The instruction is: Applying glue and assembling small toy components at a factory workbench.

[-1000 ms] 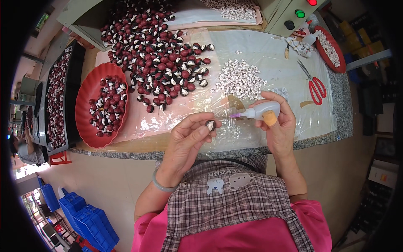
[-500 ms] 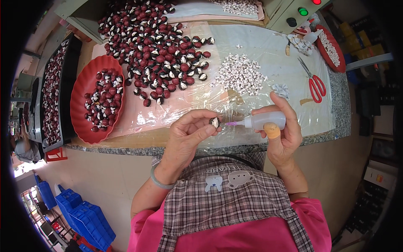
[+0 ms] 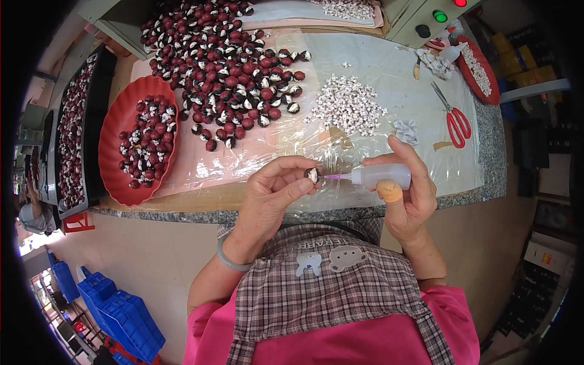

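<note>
The ball (image 3: 312, 175), at the centre of the frame, is pinched between the thumb and closed fingers of the left hand (image 3: 277, 185). The right hand (image 3: 410, 198) is wrapped around the bottle (image 3: 389, 176); its nozzle (image 3: 336, 177) points at the ball, contact unclear. No white bit shows on this ball. Those in the red bowl (image 3: 108, 164), left, seem to carry bits and look finished; the large pile (image 3: 225, 76), upper centre-left, looks undone, with loose bits (image 3: 347, 106) heaped beside it. Clear film (image 3: 292, 149) covers part of the counter; scissors (image 3: 457, 125) lie at right. Beyond are a tiled floor (image 3: 170, 267) and blue crates (image 3: 131, 319), lower left.
</note>
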The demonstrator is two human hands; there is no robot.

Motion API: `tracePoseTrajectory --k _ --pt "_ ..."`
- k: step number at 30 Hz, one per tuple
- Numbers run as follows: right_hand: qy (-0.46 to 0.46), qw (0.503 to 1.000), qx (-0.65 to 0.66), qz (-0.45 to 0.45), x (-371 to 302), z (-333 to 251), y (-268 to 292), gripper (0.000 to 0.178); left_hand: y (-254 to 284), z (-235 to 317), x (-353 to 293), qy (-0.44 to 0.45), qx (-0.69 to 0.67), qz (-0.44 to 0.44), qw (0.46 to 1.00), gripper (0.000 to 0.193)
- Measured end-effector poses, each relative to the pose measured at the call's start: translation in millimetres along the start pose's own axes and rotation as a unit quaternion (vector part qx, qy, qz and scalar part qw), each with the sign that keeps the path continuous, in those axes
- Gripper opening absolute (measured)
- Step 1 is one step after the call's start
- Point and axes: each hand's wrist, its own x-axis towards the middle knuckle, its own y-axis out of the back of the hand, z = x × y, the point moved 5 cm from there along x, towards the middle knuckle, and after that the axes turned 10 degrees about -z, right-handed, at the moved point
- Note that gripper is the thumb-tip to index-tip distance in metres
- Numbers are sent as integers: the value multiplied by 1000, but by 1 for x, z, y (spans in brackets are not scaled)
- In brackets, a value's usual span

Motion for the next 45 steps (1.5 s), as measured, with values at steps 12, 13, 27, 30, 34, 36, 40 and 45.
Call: tracePoseTrajectory --k 12,13,27,30,34,36,40,45 --pt "73 995 -64 -35 4 -10 0 48 2 -3 1 14 13 1 1000 27" --pt "77 994 -58 -41 4 -10 0 48 3 -4 1 14 13 3 1000 27" --pt "-187 867 453 88 -8 92 29 32 12 -11 1 19 -3 19 1000 27" --pt "-241 868 427 84 -10 104 24 28 14 -14 3 25 -2 21 999 27" --pt "-277 888 349 116 -12 124 34 25 14 -13 4 27 -11 27 999 26" --pt "-303 893 325 76 -11 130 37 19 14 -14 5 24 -13 25 999 26" --pt "-212 977 -2 -21 10 107 31 15 16 -17 6 26 -14 29 999 27" --pt "-73 966 -206 -142 22 87 18 40 15 -16 6 29 -17 30 999 28"
